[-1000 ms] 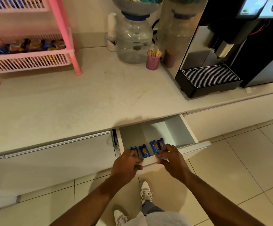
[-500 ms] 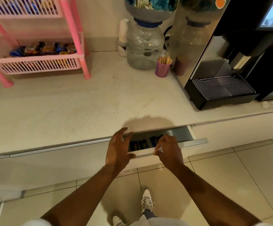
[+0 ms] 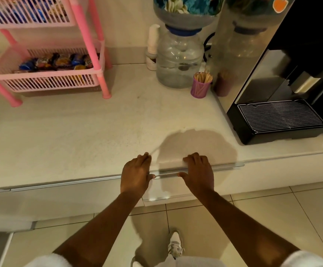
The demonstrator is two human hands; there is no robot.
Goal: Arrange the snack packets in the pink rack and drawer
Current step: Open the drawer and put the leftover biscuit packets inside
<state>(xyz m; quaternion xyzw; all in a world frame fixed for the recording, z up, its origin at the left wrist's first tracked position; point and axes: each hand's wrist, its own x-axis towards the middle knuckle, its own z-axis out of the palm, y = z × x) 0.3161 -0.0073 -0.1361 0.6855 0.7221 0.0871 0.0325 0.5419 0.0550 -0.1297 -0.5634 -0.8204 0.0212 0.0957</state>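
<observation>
On the pale stone counter (image 3: pixel 79 135), your left hand (image 3: pixel 135 174) and right hand (image 3: pixel 199 173) lie flat, empty, against the shut white drawer (image 3: pixel 164 186); next, probably the pink plastic rack (image 3: pixel 47 74), upper left.

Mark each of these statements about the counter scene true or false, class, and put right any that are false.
1. The drawer under the counter is shut. True.
2. The left hand holds a blue snack packet. False: it holds nothing and rests at the counter edge.
3. Snack packets lie on the lower shelf of the pink rack. True.
4. The purple cup of wooden sticks stands inside the rack. False: it stands on the counter by the clear water bottle.
5. The right hand rests on the coffee machine's drip tray. False: it lies over the counter edge, above the drawer front.
</observation>
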